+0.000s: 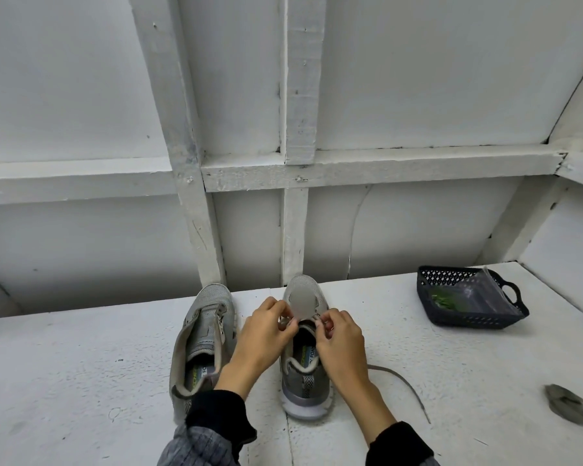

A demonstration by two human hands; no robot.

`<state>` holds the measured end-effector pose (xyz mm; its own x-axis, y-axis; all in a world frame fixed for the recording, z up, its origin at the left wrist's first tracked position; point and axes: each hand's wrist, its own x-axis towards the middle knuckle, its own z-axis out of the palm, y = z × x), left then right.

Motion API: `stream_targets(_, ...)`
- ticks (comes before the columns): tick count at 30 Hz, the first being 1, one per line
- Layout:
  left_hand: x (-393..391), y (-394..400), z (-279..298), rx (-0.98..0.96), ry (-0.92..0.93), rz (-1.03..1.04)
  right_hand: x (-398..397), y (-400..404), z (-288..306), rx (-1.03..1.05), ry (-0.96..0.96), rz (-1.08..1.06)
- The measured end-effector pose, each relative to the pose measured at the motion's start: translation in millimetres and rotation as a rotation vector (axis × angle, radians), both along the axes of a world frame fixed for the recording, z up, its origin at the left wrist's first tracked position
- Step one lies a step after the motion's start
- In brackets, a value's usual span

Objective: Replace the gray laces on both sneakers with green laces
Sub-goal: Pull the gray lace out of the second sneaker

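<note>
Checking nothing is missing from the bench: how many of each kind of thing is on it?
Sneakers: 2
Loose gray laces: 2
Dark basket: 1
Clear bag with green laces, in the basket: 1
Total: 6

Two bare hands show, the left hand (266,334) and the right hand (339,343); no rings, no watch, no gloves; the wrists are bare too; each arm wears a black cuff (216,420) that looks soft and a bit stretchy; past the cuff on the left arm comes a gray sleeve (196,449) with thin dark stripes; the right arm shows a black cuff and a small bit of gray sleeve at the bottom edge.
</note>
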<state>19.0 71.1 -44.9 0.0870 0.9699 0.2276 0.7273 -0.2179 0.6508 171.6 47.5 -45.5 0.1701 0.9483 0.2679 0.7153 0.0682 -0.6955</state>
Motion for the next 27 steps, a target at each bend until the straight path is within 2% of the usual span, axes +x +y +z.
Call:
stream_targets(4,5.7,-2.9,-3.3,0.018,0.014,0.041,0.5,0.6,-0.8,0.017,0.0,-0.057)
stream_targets(15,-2.3,-0.9,-11.1,-0.114,-0.321,0.228,-2.5,6.0,-5.8,-0.095,0.188,-0.244)
stream_targets(19,-1.2,-1.9,-4.4,-0.224,-0.486,0.239,2.4,5.2,-1.4,-0.052,0.203,-0.103)
stream_targets(22,-1.4,-3.1,-1.6,-0.234,-0.484,0.231,6.9,4.5,2.1,-0.032,0.157,-0.002)
stream_targets(27,-1.8,-1.8,3.2,-0.3,-0.547,0.206,-0.9,7.9,15.3,-0.03,-0.029,0.197)
